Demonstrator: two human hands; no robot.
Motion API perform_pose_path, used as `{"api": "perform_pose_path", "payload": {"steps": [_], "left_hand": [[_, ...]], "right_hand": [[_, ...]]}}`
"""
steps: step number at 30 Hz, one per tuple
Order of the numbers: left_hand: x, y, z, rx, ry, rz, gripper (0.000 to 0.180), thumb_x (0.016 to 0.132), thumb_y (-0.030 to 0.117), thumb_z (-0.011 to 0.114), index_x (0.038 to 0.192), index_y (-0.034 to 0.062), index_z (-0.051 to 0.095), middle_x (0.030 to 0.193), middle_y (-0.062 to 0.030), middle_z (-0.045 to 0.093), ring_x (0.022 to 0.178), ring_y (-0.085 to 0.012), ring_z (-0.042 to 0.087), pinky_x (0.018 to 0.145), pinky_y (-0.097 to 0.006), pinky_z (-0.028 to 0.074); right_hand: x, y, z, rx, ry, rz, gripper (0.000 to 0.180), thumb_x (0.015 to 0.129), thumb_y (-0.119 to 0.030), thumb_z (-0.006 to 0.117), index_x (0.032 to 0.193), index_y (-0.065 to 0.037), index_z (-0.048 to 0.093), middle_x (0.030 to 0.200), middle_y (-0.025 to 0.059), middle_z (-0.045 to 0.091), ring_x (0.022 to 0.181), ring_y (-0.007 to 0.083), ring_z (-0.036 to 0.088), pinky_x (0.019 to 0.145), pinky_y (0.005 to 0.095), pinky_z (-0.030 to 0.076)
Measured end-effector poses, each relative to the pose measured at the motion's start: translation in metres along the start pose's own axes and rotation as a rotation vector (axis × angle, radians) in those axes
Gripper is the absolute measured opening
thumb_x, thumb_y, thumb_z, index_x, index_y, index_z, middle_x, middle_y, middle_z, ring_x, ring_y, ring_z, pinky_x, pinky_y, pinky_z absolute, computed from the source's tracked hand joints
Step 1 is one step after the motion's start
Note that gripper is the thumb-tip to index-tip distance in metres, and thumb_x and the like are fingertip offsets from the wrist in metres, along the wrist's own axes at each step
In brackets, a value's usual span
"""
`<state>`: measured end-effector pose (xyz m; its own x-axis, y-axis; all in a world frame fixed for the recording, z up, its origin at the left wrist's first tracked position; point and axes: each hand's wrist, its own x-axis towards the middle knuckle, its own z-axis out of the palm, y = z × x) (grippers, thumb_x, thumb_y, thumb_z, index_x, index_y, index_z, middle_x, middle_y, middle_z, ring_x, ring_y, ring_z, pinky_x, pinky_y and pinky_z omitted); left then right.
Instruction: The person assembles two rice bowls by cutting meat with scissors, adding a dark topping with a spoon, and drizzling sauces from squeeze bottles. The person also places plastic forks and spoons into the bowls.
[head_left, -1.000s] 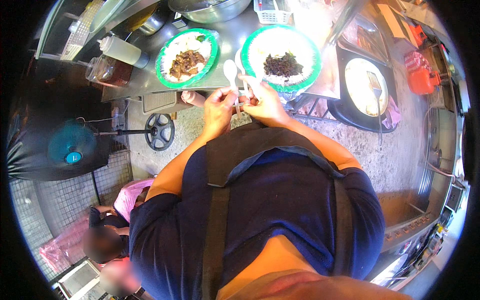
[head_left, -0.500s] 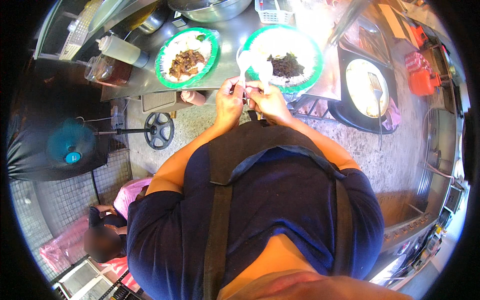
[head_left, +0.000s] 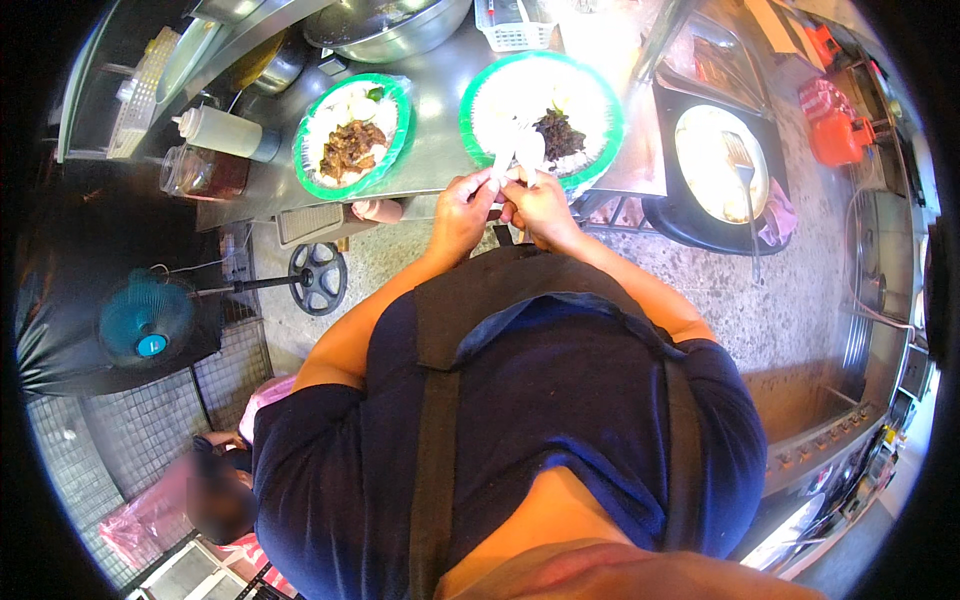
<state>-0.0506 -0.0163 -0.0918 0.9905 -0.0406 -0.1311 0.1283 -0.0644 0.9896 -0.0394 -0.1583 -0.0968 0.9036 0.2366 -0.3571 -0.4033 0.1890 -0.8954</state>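
My left hand [head_left: 463,215] pinches the handle of a white plastic spoon [head_left: 503,163] by its lower end. Close beside it, my right hand [head_left: 541,208] grips a second white spoon [head_left: 530,150], bowl end up. The fingertips of both hands nearly meet at the counter's front edge. Just beyond the spoons lies a green-rimmed plate [head_left: 612,130] in clear plastic, with dark shredded food [head_left: 560,134] on a white, glare-washed layer. Left of it rests another green-rimmed plate [head_left: 403,125], bearing brown chunks [head_left: 352,147] and a bit of green.
A squeeze bottle [head_left: 222,134] and a jar [head_left: 205,172] stand at the counter's left, a metal bowl [head_left: 400,40] and white basket [head_left: 517,38] behind. Right are a round pan [head_left: 690,150] with a fork [head_left: 742,160] and a red container [head_left: 838,138]. A fan [head_left: 148,315] and a person [head_left: 220,500] are left.
Both spoons have come closer together, and their bowls now nearly touch. The plates and counter have shifted slightly left in the view.
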Motion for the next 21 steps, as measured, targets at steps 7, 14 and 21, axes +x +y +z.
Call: {"api": "perform_pose_path", "payload": {"steps": [7, 14, 21], "left_hand": [[0.034, -0.008, -0.002, -0.096, 0.08, -0.081, 0.032, 0.093, 0.005, 0.052, 0.121, -0.0088, 0.054, 0.095, -0.0148, 0.063, 0.08, -0.0192, 0.065, 0.066, -0.031, 0.058], [0.069, -0.003, 0.009, 0.327, 0.203, -0.134, 0.026, 0.088, 0.012, 0.056, 0.105, -0.0061, 0.062, 0.079, -0.0183, 0.065, 0.07, -0.0253, 0.067, 0.063, -0.034, 0.055], [0.072, -0.003, 0.018, 0.962, 0.13, 0.151, 0.02, 0.081, 0.018, 0.055, 0.083, 0.0012, 0.066, 0.075, -0.0241, 0.063, 0.074, -0.0422, 0.062, 0.069, -0.046, 0.051]], "right_hand": [[-0.003, -0.021, -0.008, -0.094, -0.018, -0.082, 0.017, 0.09, -0.011, 0.054, 0.103, -0.001, 0.054, 0.079, 0.0075, 0.058, 0.051, 0.0123, 0.053, 0.043, 0.0264, 0.038], [0.002, -0.032, -0.049, 0.132, -0.041, -0.004, 0.034, 0.087, -0.001, 0.046, 0.111, -0.016, 0.028, 0.096, 0.0101, 0.046, 0.056, 0.0141, 0.05, 0.038, 0.0234, 0.028], [0.006, -0.057, -0.074, 0.16, -0.033, -0.04, 0.039, 0.089, -0.005, 0.041, 0.118, -0.018, 0.019, 0.107, 0.0159, 0.045, 0.057, 0.0179, 0.052, 0.039, 0.0231, 0.03]]}}
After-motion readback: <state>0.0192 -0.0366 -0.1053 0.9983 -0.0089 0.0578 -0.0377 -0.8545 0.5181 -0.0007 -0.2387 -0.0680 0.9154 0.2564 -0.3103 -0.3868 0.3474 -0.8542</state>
